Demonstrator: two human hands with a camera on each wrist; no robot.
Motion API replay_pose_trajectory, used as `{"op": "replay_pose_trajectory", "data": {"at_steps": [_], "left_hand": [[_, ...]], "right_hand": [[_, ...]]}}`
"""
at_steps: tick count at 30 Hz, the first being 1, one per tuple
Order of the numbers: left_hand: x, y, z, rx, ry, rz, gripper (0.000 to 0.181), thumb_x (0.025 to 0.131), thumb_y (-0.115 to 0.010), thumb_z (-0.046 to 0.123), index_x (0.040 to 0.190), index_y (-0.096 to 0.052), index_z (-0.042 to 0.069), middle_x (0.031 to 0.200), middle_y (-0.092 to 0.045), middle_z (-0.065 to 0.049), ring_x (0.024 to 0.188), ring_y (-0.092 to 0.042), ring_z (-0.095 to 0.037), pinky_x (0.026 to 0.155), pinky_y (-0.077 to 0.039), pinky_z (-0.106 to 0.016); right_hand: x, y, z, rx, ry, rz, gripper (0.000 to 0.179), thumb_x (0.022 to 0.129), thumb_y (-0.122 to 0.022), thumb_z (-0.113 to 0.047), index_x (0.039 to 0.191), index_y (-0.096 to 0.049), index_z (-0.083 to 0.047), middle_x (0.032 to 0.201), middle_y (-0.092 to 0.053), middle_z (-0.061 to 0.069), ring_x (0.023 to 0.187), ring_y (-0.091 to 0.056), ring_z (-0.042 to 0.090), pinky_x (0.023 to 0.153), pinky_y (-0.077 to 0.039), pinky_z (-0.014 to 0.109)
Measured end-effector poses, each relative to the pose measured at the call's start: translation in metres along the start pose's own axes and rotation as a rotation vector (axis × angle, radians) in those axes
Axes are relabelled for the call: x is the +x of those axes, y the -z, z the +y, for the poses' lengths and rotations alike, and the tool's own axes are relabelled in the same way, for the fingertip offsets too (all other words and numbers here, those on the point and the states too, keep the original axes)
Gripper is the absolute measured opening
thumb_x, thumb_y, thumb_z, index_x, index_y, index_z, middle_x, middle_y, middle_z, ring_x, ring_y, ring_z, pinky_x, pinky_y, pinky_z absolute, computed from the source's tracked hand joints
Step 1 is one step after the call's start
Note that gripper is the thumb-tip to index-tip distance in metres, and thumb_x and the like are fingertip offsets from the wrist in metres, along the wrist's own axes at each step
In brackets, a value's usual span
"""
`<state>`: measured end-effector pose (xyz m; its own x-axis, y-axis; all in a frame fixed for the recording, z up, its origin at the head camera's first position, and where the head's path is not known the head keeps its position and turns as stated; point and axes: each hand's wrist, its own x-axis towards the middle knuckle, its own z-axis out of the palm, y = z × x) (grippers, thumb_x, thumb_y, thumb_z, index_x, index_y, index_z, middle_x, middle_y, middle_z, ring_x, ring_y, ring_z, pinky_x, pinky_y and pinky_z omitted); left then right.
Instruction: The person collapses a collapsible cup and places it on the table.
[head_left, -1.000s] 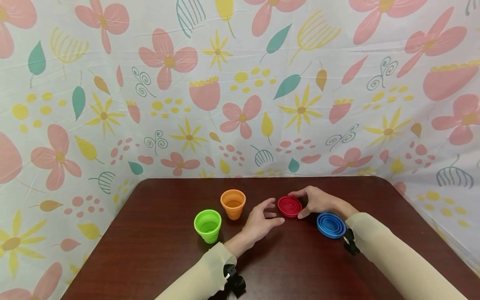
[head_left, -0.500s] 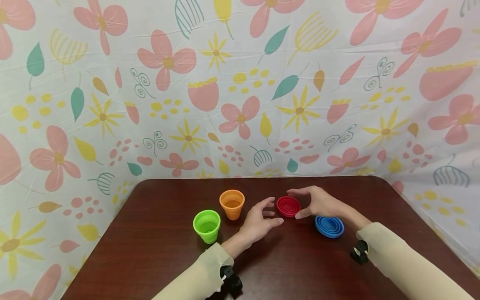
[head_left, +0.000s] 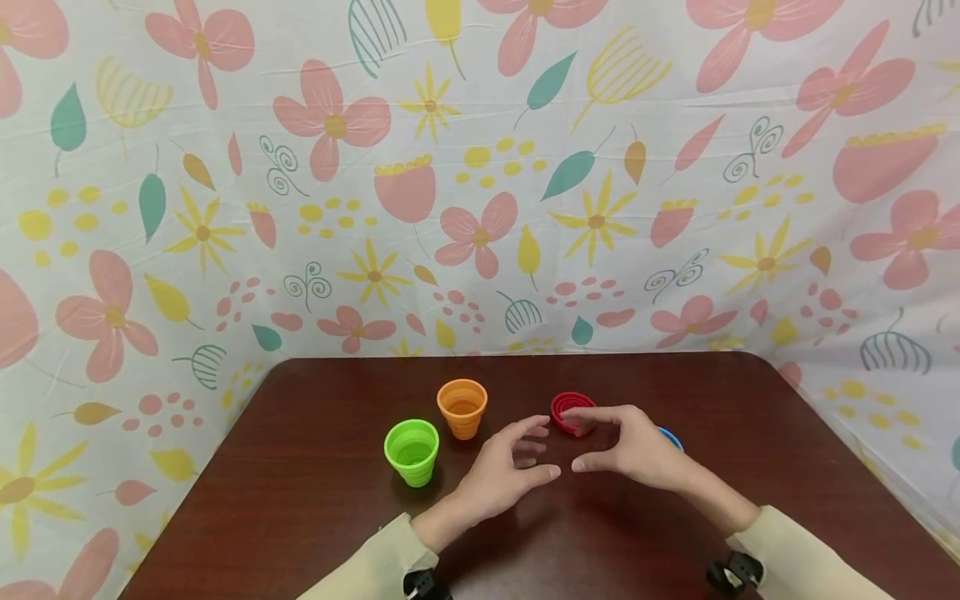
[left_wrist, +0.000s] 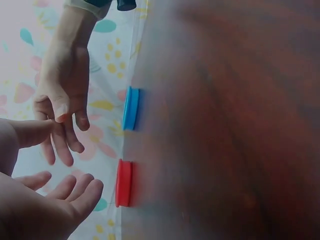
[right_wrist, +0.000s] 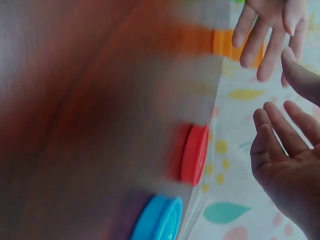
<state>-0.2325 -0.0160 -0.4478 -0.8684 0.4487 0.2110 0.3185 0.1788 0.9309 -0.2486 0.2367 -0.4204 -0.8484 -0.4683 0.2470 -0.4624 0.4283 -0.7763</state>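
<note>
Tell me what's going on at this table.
A person holds both hands, left and right, above the table, fingers loosely bent and gripping nothing. The green cup and orange cup stand at full height, mouths up. The red cup and blue cup sit collapsed low on the tabletop.

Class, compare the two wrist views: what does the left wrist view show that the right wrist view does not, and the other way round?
Only the left wrist view: the edge of the right sleeve and a black device at the top.

Only the right wrist view: the orange cup, partly behind fingers, and a sliver of green, probably the green cup.

Both: left hand, right hand, red cup, blue cup, table and flowered cloth.
</note>
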Motion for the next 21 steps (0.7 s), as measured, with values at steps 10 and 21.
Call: {"op": "replay_pose_trajectory", "data": {"at_steps": [10,21], "left_hand": [[-0.03,0.015,0.008,-0.016,-0.019,-0.042,0.059,0.093,-0.082,0.015,0.147,-0.06,0.021,0.132,-0.065,-0.002,0.122,-0.066,-0.031,0.102,-0.055,-0.036],[-0.058,0.031,0.015,-0.026,-0.037,-0.065,0.059,0.094,-0.081,0.014,0.148,-0.059,0.018,0.129,-0.066,0.0,0.12,-0.066,-0.033,0.101,-0.056,-0.037]], "right_hand": [[-0.017,-0.027,-0.02,0.08,-0.044,0.063,0.051,0.082,-0.093,-0.022,0.129,-0.074,-0.013,0.114,-0.076,0.008,0.1,-0.071,0.031,0.076,-0.063,0.033],[-0.028,-0.051,-0.033,0.121,-0.038,0.135,0.046,0.081,-0.094,-0.023,0.123,-0.076,-0.019,0.104,-0.077,-0.003,0.093,-0.073,0.028,0.069,-0.06,0.032]]}}
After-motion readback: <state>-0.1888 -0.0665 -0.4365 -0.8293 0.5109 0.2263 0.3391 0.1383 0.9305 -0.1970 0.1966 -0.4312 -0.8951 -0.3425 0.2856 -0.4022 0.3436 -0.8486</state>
